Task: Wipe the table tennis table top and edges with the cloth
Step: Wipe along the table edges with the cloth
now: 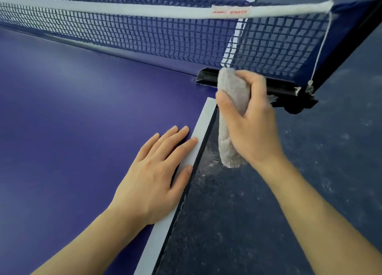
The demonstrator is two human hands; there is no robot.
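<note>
Right hand (pixel 251 117) closes its grip round the grey cloth (pixel 231 120) at the desk (pixel 62 109) edge; left hand (pixel 157 171) rests flat and open; red writing on the net (pixel 144 37) label is unreadable

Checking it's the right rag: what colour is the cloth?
Light grey fluffy rolled cloth, held in the right hand; head view.

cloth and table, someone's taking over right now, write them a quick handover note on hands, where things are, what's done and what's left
Right hand: closed around the rolled grey cloth, held at the table's side edge just before the black net clamp.
Left hand: open, flat on the blue table top, fingers on the white sideline, holding nothing.
Done: cannot tell which areas have been wiped; the top shows no obvious marks.
Left: probably run the cloth along this side edge, around the clamp, then any remaining top and edges. The floor below looks dusty.
</note>
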